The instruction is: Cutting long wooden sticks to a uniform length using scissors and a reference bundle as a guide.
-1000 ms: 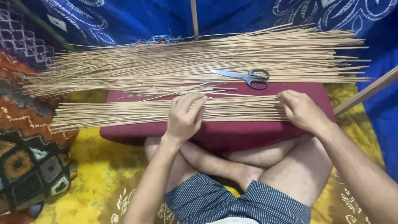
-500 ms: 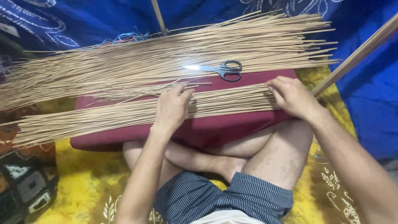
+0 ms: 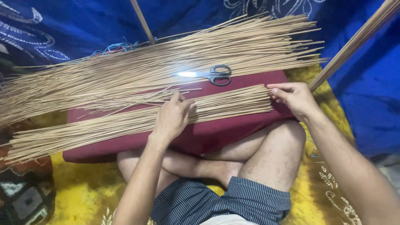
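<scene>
A near bundle of thin tan sticks (image 3: 125, 123) lies across a dark red cushion (image 3: 233, 129) over my crossed legs. My left hand (image 3: 171, 117) rests palm down on the middle of this bundle, fingers pressing the sticks. My right hand (image 3: 295, 98) touches the bundle's right ends, fingers against the stick tips. A larger, looser heap of sticks (image 3: 166, 62) spreads behind, along the cushion's far edge. Black-handled scissors (image 3: 210, 74) lie shut on the cushion between the two piles.
Blue patterned cloth (image 3: 83, 25) hangs behind. A yellow mat (image 3: 79, 183) covers the floor, with a patterned cushion (image 3: 25, 200) at lower left. A bundle of long sticks (image 3: 354, 41) leans at upper right, a thin pole (image 3: 141, 21) at the back.
The view has shifted, so everything sits lower and more to the right in frame. Both hands stay on the near bundle, the right hand now at its very ends.
</scene>
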